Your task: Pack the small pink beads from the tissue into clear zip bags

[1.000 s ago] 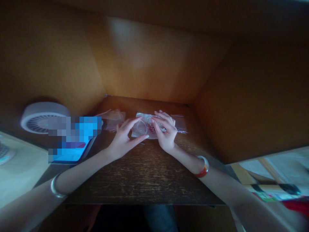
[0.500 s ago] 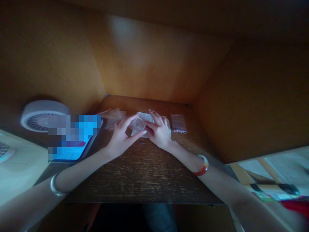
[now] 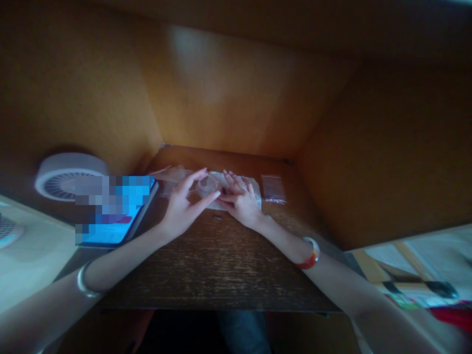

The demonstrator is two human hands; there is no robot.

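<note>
A thin, pale, see-through loop (image 3: pixel 217 183), perhaps a cord or a bracelet, is stretched between my two hands. My left hand (image 3: pixel 180 199) curves in a C around it, with index finger and thumb at its edge. At the loop's right side, the thumb and index finger of my right hand (image 3: pixel 241 201) are pinched together, and its other fingers lie over a whitish crumpled sheet or packet (image 3: pixel 254 186). What exactly the right fingertips pinch is too small to see. A small dark piece (image 3: pixel 217 217) lies on the wood just below the hands.
Clear plastic bags (image 3: pixel 173 173) lie left of the hands, and a flat zip bag (image 3: pixel 273 188) lies to the right. A tablet or phone with a blurred screen (image 3: pixel 121 223) and a round white fan (image 3: pixel 72 172) stand left. Wooden panels (image 3: pixel 228 93) enclose the brown desk (image 3: pixel 221 265).
The loop has shifted slightly left, and my left hand's index finger has moved a little left and up. My right hand stays almost in place, its fingers flatter on the sheet.
</note>
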